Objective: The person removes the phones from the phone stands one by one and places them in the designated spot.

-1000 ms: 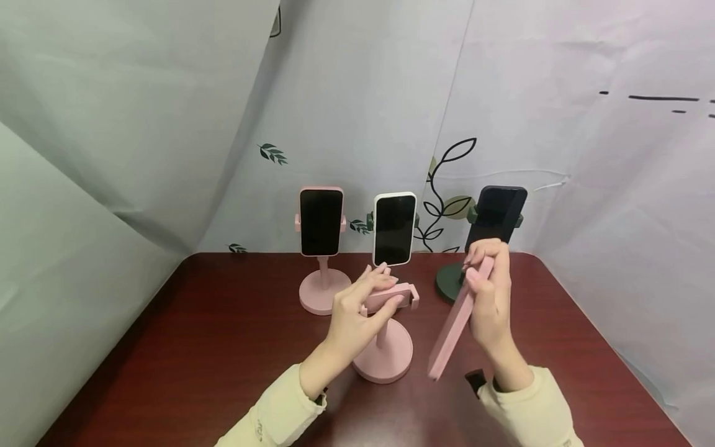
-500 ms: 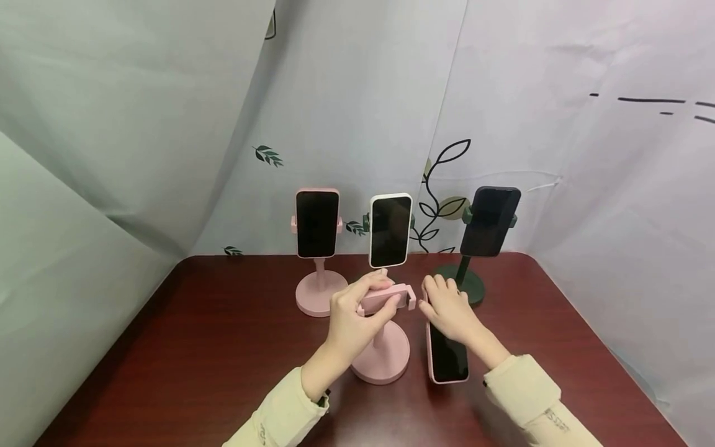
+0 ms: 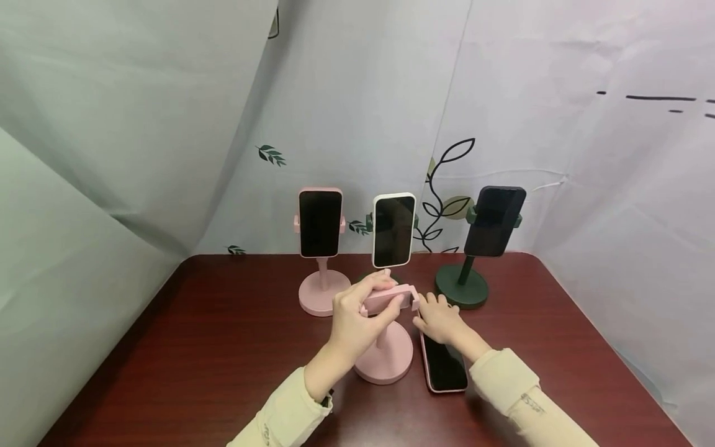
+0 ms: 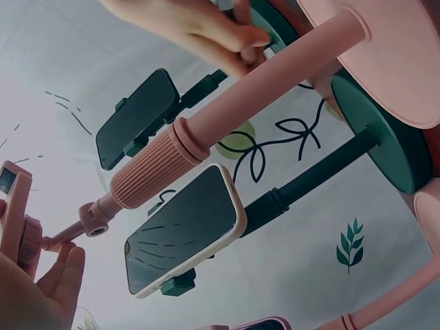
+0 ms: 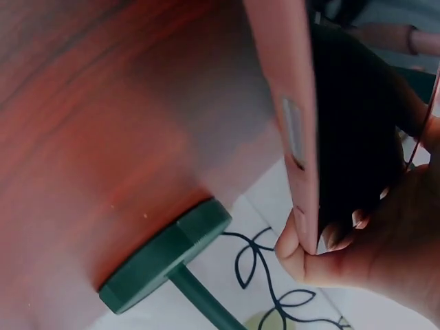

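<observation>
In the head view, my left hand [image 3: 352, 320] grips the pink clamp [image 3: 388, 299] on top of a phone stand, thumb on the near side. The round pink base [image 3: 385, 357] of that stand rests on the table. Just right of it, my right hand [image 3: 441, 320] holds the far end of a pink-cased phone [image 3: 445, 366], its dark screen facing up. The right wrist view has the right hand [image 5: 371, 268] curled round the end of the phone's pink edge [image 5: 292, 124]. In the left wrist view, the stand's pink pole [image 4: 268, 86] slants across.
Along the back stand a pink stand [image 3: 321, 301] with a pink-cased phone [image 3: 321, 223], a stand with a white-cased phone [image 3: 393, 230], and a green stand [image 3: 462, 288] with a dark phone [image 3: 495, 221]. A patterned curtain [image 3: 357, 93] hangs behind the dark red table [image 3: 223, 347].
The right hand has brought the pink-cased phone down from a raised, edge-on pose to screen up beside the stand, shifting left. My left hand stays on the clamp.
</observation>
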Demonstrator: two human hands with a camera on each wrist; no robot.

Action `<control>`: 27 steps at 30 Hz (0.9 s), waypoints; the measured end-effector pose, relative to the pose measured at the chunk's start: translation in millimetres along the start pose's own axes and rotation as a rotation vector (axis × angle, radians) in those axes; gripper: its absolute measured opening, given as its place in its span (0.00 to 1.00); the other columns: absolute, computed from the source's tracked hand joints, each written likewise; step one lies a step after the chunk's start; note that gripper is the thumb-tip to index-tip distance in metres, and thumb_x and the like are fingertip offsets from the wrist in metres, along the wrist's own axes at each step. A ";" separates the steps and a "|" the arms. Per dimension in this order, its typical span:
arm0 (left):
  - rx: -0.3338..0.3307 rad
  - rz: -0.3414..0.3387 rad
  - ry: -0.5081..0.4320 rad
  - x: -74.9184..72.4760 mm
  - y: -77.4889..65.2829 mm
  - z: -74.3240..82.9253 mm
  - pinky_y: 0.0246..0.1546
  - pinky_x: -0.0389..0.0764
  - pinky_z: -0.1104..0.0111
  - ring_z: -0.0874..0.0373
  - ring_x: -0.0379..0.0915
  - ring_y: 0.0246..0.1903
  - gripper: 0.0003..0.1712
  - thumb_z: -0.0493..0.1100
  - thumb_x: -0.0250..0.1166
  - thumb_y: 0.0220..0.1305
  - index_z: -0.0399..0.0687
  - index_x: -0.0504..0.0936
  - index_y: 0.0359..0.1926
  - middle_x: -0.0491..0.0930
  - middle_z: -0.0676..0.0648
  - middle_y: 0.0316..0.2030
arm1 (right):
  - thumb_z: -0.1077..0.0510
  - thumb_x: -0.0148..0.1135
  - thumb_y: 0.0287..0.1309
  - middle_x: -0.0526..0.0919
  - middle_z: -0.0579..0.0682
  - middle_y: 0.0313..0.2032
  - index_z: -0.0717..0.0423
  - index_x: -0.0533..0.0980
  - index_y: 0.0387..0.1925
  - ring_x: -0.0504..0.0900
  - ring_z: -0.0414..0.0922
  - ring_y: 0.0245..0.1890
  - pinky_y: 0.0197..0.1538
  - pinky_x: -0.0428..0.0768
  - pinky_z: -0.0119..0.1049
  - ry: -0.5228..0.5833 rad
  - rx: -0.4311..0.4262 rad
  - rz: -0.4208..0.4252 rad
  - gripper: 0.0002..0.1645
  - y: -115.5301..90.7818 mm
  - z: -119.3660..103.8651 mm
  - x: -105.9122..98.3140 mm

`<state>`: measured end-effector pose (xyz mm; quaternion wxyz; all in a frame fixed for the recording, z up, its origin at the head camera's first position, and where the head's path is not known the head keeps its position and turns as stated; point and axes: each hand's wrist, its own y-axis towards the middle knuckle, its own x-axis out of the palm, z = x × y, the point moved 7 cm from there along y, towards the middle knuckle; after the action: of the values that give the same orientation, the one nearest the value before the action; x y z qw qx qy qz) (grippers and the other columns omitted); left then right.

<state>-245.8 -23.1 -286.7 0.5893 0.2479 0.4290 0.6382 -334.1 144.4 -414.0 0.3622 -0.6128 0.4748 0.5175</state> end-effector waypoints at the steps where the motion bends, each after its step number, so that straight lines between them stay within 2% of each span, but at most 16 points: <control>1: 0.001 -0.001 0.001 0.2 0.0 0.4 0.45 0.80 0.71 0.52 0.81 0.47 0.10 0.33 0.72 0.47 0.39 0.83 0.34 0.86 0.44 0.35 | 0.54 0.55 0.57 0.71 0.59 0.38 0.58 0.70 0.36 0.69 0.59 0.42 0.37 0.70 0.61 -0.007 0.007 -0.016 0.11 0.9 0.2 2.5; 4: 0.005 -0.001 -0.001 0.5 -0.1 1.3 0.44 0.81 0.71 0.51 0.81 0.47 0.11 0.33 0.71 0.47 0.38 0.83 0.35 0.86 0.44 0.35 | 0.54 0.56 0.58 0.70 0.59 0.37 0.57 0.69 0.32 0.69 0.58 0.42 0.38 0.69 0.60 -0.015 0.020 -0.061 0.09 3.1 0.7 9.1; 8: 0.013 0.006 0.001 -0.3 -0.1 2.6 0.43 0.81 0.71 0.51 0.81 0.47 0.11 0.32 0.71 0.46 0.39 0.83 0.35 0.86 0.43 0.36 | 0.54 0.56 0.58 0.70 0.61 0.39 0.58 0.70 0.32 0.68 0.59 0.43 0.40 0.69 0.62 -0.009 0.028 -0.101 0.10 6.1 0.7 14.7; 13: 0.004 0.001 0.013 -0.3 0.1 1.9 0.43 0.81 0.71 0.52 0.81 0.48 0.11 0.33 0.71 0.47 0.40 0.83 0.35 0.86 0.44 0.35 | 0.54 0.55 0.58 0.70 0.63 0.42 0.61 0.71 0.43 0.68 0.61 0.46 0.43 0.69 0.63 0.008 0.062 -0.135 0.16 9.2 2.8 20.6; 17: 0.002 -0.002 0.019 0.4 0.0 1.4 0.43 0.81 0.71 0.53 0.81 0.48 0.10 0.34 0.71 0.48 0.41 0.83 0.34 0.86 0.45 0.35 | 0.53 0.56 0.60 0.68 0.64 0.45 0.65 0.69 0.55 0.67 0.61 0.50 0.44 0.69 0.63 0.011 0.084 -0.145 0.26 10.0 2.9 25.7; 20: 0.009 -0.001 0.020 0.7 -0.4 1.0 0.42 0.81 0.71 0.52 0.81 0.48 0.10 0.33 0.71 0.48 0.41 0.83 0.34 0.86 0.45 0.35 | 0.53 0.57 0.62 0.66 0.65 0.48 0.66 0.65 0.60 0.65 0.61 0.52 0.45 0.69 0.63 0.016 0.106 -0.142 0.30 10.0 2.7 29.9; 23: 0.010 0.002 0.025 0.8 -0.3 0.9 0.42 0.81 0.71 0.52 0.81 0.48 0.10 0.34 0.71 0.48 0.41 0.83 0.34 0.86 0.44 0.35 | 0.54 0.59 0.61 0.64 0.65 0.49 0.66 0.65 0.59 0.64 0.61 0.53 0.45 0.69 0.63 0.044 0.145 -0.124 0.30 10.1 3.6 33.6; 27: 0.016 0.001 0.036 0.3 1.2 1.4 0.42 0.81 0.71 0.53 0.81 0.47 0.10 0.34 0.71 0.48 0.39 0.83 0.34 0.86 0.44 0.35 | 0.55 0.61 0.58 0.64 0.65 0.47 0.67 0.69 0.47 0.64 0.61 0.49 0.43 0.70 0.62 0.047 0.169 -0.091 0.22 11.0 2.7 34.3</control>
<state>-245.4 -22.4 -285.0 0.5790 0.2411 0.4444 0.6396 -344.9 136.7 -447.6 0.4244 -0.6129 0.4967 0.4444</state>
